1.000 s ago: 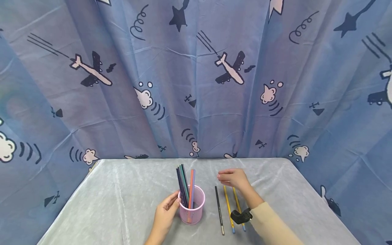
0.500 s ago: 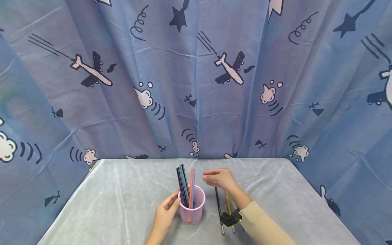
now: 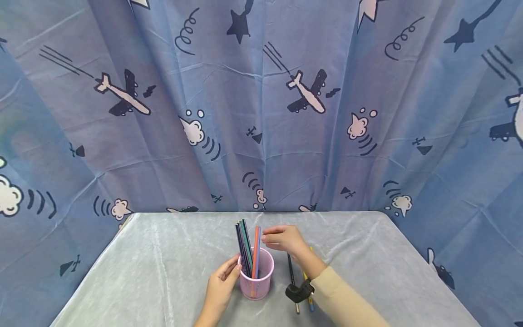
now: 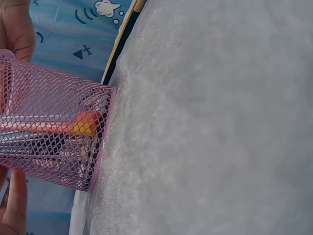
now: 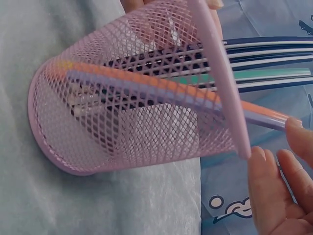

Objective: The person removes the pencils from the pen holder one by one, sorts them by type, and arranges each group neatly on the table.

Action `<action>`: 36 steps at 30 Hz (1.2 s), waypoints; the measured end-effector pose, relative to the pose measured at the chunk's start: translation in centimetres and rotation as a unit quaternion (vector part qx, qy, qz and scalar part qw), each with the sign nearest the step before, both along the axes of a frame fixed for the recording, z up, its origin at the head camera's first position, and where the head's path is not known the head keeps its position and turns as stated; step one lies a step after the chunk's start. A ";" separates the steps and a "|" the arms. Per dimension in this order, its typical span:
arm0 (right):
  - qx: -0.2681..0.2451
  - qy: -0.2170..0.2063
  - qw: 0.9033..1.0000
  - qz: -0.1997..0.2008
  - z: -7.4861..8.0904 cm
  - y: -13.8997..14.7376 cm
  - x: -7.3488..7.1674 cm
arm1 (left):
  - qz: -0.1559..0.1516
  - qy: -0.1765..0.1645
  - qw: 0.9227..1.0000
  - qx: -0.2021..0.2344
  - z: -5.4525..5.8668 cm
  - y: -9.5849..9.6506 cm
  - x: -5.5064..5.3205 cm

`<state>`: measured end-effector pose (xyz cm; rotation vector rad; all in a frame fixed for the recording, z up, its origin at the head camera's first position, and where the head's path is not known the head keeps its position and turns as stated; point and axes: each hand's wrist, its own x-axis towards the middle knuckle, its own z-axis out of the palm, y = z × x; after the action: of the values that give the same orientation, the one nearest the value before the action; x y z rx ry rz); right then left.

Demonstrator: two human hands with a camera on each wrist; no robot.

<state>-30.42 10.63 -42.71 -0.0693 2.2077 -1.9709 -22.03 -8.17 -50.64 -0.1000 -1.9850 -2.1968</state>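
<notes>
A pink mesh pencil cup point(image 3: 261, 286) stands upright, with dark striped pencils point(image 5: 274, 56), a green one point(image 5: 264, 75), an orange pencil point(image 3: 255, 247) and a purple one point(image 3: 259, 250) inside. My left hand point(image 3: 218, 288) holds the cup's left side, its fingertips at the rim. To the upper right of the cup, my right hand point(image 3: 286, 238) has its fingertips beside the tops of the orange and purple pencils. In the right wrist view its thumb point(image 5: 299, 139) overlaps the purple pencil's end, and its other fingers are extended near the rim; whether they touch is unclear.
Right of the cup a black pencil point(image 3: 291, 268) and a yellow pencil point(image 3: 311, 303) lie on the grey cloth-covered table point(image 3: 180, 254), partly hidden by the right forearm and its wrist camera point(image 3: 298, 291). A patterned blue curtain point(image 3: 261, 104) hangs behind.
My right hand has moved left, from above the loose pencils to the pencils standing in the cup. My left hand stays at the cup.
</notes>
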 end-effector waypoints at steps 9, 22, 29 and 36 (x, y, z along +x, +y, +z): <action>-0.013 0.008 1.000 0.002 -0.1 -0.6 -0.1 | 0.000 -0.006 1.000 -0.003 0.0 -0.1 0.1; -0.010 -0.005 1.000 -0.023 0.0 -1.3 -0.2 | -0.001 -0.004 1.000 0.003 0.0 0.0 0.1; -0.033 -0.012 0.998 -0.048 0.8 -0.7 -0.5 | 0.000 -0.005 1.000 0.003 0.0 0.0 0.1; -0.044 0.003 0.998 -0.048 2.2 0.5 -0.8 | 0.002 -0.005 1.000 0.000 0.0 -0.1 0.1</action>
<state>-31.21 11.14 -40.52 0.0197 2.1645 -2.1218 -21.96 -8.29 -50.66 -0.0852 -1.9889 -2.1978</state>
